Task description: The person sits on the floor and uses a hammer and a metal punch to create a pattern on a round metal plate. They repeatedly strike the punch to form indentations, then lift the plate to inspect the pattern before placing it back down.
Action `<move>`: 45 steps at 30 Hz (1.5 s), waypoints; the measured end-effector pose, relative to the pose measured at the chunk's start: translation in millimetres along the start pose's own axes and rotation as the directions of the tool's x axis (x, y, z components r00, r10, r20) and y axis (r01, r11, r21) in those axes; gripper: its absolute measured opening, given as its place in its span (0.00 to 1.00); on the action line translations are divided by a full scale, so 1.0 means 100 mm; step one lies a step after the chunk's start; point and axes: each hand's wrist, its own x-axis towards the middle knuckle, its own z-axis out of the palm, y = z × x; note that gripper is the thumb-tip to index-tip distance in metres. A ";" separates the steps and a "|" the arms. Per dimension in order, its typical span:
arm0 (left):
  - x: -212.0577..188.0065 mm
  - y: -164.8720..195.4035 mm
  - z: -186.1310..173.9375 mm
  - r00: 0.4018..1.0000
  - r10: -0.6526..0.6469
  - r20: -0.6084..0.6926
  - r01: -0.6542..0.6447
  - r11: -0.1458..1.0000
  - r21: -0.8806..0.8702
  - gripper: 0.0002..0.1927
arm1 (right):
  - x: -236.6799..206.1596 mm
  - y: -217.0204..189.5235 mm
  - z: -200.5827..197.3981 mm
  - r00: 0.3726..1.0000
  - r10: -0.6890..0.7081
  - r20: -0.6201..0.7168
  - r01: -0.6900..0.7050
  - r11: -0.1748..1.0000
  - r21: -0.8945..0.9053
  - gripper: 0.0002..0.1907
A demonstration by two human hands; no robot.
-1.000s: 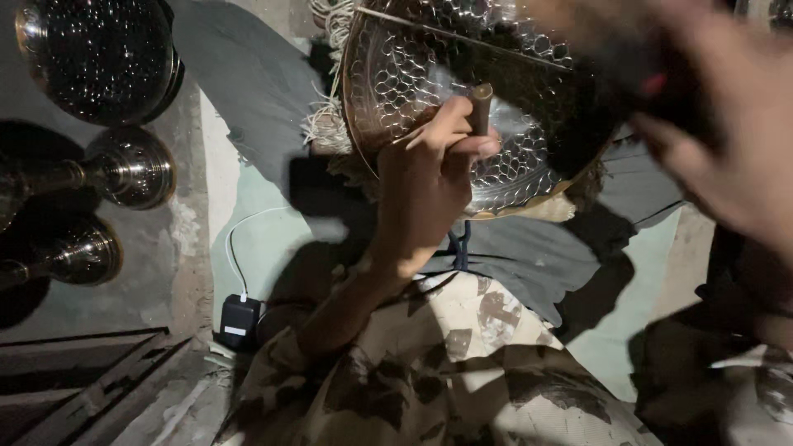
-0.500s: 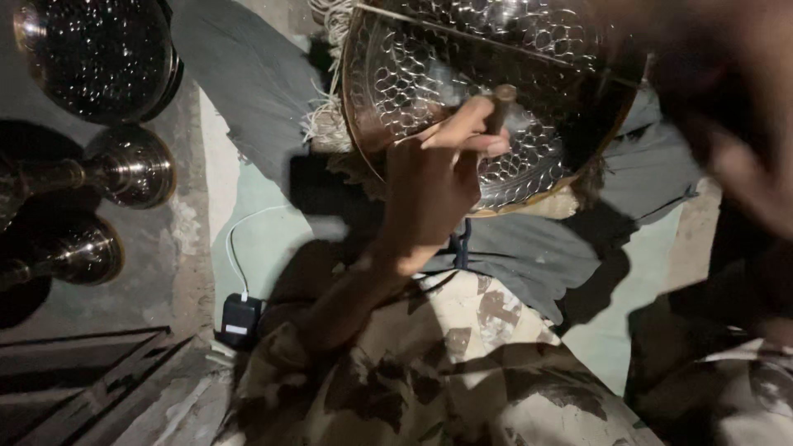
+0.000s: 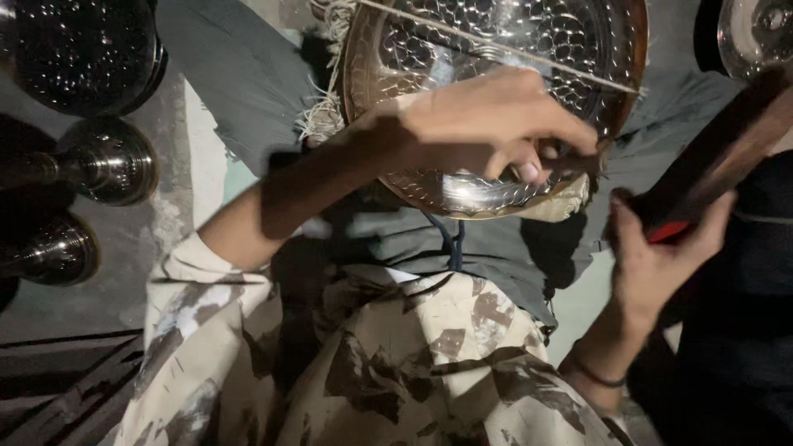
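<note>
A round embossed metal plate (image 3: 388,49) rests tilted on grey cloth in my lap, at the top centre. My left hand (image 3: 483,128) lies over its lower part, fingers pinched around a small dark punch (image 3: 570,157) set against the plate near its lower right rim. My right hand (image 3: 661,252) is lower right, off the plate, closed on a dark tool handle (image 3: 719,161) with a red patch at the grip. The handle slants up to the right and its head is out of view. A thin straight rod (image 3: 496,45) crosses the plate.
At the left stand two shiny metal goblet-like pieces (image 3: 107,161) (image 3: 54,248) and a dark dimpled bowl (image 3: 74,49). Another shiny round vessel (image 3: 760,29) is at the top right corner. Grey cloth (image 3: 239,74) covers my legs. Dark wooden boards (image 3: 58,380) lie at bottom left.
My left hand slid right along the plate with the punch. My right hand dropped from the blurred upper right to the lower right, holding the handle. The view moved closer.
</note>
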 end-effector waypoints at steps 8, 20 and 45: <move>0.11 0.16 -0.09 0.955 -0.174 0.239 0.223 0.955 -0.194 0.24 | -0.14 -0.09 0.05 0.995 0.095 -0.044 -0.103 0.962 -0.251 0.31; 0.10 0.11 -0.05 0.936 -0.183 0.300 0.217 0.973 -0.083 0.21 | -0.30 -0.53 0.08 0.972 -0.137 0.190 0.208 0.877 -0.433 0.39; -0.39 0.02 0.14 0.928 -0.051 -0.368 0.077 0.995 0.058 0.16 | 0.88 -1.28 0.12 0.852 -0.177 0.493 0.289 0.944 -0.161 0.42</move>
